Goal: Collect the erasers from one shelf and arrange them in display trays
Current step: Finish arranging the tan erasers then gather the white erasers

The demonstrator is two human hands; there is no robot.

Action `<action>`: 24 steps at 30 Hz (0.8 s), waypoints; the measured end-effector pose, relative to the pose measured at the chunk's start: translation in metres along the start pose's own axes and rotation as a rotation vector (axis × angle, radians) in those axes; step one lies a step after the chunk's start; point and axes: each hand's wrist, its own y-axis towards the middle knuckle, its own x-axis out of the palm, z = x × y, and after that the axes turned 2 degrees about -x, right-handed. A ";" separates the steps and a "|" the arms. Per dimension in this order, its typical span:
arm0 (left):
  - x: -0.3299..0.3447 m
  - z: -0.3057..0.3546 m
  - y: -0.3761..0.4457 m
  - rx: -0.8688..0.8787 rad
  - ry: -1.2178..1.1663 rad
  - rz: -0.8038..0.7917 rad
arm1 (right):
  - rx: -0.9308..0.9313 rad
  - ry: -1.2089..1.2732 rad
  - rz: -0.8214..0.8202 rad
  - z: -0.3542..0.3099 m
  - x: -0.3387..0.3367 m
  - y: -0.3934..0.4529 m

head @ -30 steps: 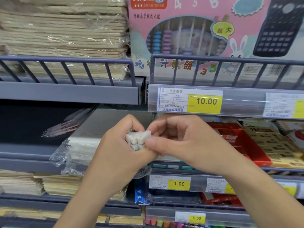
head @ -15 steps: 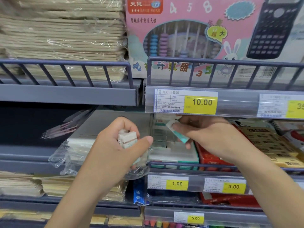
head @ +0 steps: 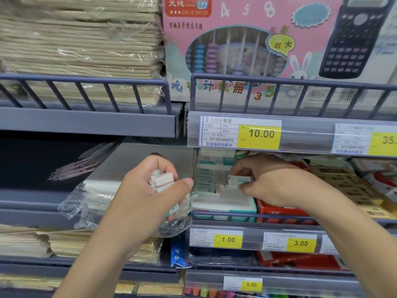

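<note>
A single eraser (head: 238, 182) is pinched between the thumb and fingertips of the right hand (head: 265, 181), which is reached under the price rail into the teal-edged display tray (head: 240, 208) on the middle shelf. The eraser is held with its long axis roughly level and running left to right, in line with the rows of erasers (head: 209, 179) already laid in the tray just to its left; the open slot appears to lie directly below and slightly left of the fingertips, so the placing move is judged to be a short lowering. The right wrist is bent inward, the back of the hand turned up and the forearm entering from the lower right. A small bundle of erasers (head: 161, 182) is gripped in the left hand (head: 150, 196), fingers curled round it and thumb stretched toward the tray, with a crumpled clear plastic bag (head: 90, 203) beneath it. The left hand is held just beside the tray's left edge, apart from it, as the supply.
</note>
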 end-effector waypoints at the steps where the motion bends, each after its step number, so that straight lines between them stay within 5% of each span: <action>1: 0.000 0.000 0.000 0.000 0.004 -0.001 | -0.003 -0.036 -0.017 -0.002 0.001 0.001; 11: -0.002 0.000 0.001 0.012 0.015 -0.015 | -0.113 -0.343 -0.127 -0.013 0.011 0.002; 24: -0.004 -0.001 0.002 0.011 -0.006 -0.030 | -0.137 -0.275 -0.005 -0.010 0.017 0.011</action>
